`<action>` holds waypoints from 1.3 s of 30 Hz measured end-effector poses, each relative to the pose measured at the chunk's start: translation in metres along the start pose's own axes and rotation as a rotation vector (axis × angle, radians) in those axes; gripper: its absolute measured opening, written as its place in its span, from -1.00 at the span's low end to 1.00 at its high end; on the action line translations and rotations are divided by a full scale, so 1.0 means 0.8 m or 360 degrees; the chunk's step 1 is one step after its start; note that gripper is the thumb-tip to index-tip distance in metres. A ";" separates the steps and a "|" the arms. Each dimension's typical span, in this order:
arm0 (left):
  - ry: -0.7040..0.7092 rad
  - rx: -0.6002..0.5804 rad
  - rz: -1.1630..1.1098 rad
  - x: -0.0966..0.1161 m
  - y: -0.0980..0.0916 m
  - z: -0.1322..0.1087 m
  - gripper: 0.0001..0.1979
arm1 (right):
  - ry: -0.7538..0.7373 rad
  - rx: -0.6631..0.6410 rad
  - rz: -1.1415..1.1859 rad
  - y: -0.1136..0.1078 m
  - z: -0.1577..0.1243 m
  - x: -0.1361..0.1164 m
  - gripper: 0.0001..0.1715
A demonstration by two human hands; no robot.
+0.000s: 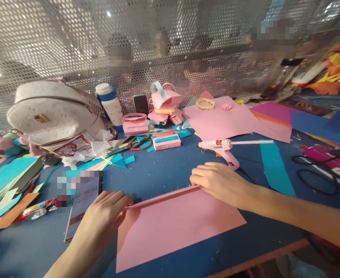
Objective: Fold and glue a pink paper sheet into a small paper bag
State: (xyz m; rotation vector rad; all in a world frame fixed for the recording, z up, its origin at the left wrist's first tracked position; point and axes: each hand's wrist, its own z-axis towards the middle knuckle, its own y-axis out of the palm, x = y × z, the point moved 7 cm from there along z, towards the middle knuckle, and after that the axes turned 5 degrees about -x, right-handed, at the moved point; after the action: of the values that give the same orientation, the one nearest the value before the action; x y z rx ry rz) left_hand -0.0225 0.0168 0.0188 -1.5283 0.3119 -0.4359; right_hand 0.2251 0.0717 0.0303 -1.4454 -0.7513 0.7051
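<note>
A pink sheet of paper (175,227) lies on the blue table, its far edge folded up into a narrow raised strip. At the left end of that strip, my left hand (110,208) is closed with the paper pinched in its fingers. Toward the other end, my right hand (212,179) has its fingers curled over the same folded edge. Just beyond my right hand rests a pink glue gun (220,148) with a long glue stick out of its back. A phone (84,204) lies beside my left hand, partly covered by the wrist.
Along the back stand a white backpack (54,112), a water bottle (109,104) and small pink paper bags (135,123). Red-handled scissors (141,143) and a pink paper box (166,141) lie mid-table. Paper scraps (10,185) cover the left; a magenta power strip (329,160) with cables sits right.
</note>
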 end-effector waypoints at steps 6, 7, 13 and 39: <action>0.0304 0.0302 0.0552 0.037 0.000 -0.039 -0.62 | -0.0067 0.0262 -0.0146 0.010 -0.031 -0.022 -0.63; 0.0328 0.0334 0.0618 0.040 0.003 -0.047 -0.56 | -0.0045 0.0286 -0.0158 0.013 -0.037 -0.025 -0.59; 0.0361 0.0321 0.0694 0.070 0.028 -0.051 -0.35 | -0.0187 0.0217 -0.0125 0.023 -0.042 -0.055 -0.41; 0.0199 0.0419 0.0396 0.053 0.019 -0.054 -0.53 | 0.0080 0.0354 -0.0108 0.027 -0.085 -0.013 -0.50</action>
State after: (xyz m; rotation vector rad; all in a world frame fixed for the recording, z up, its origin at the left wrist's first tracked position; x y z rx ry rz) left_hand -0.0034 -0.0415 0.0055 -1.1904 0.5153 -0.3600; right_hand 0.2743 0.0229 0.0093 -1.2260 -0.6580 0.6756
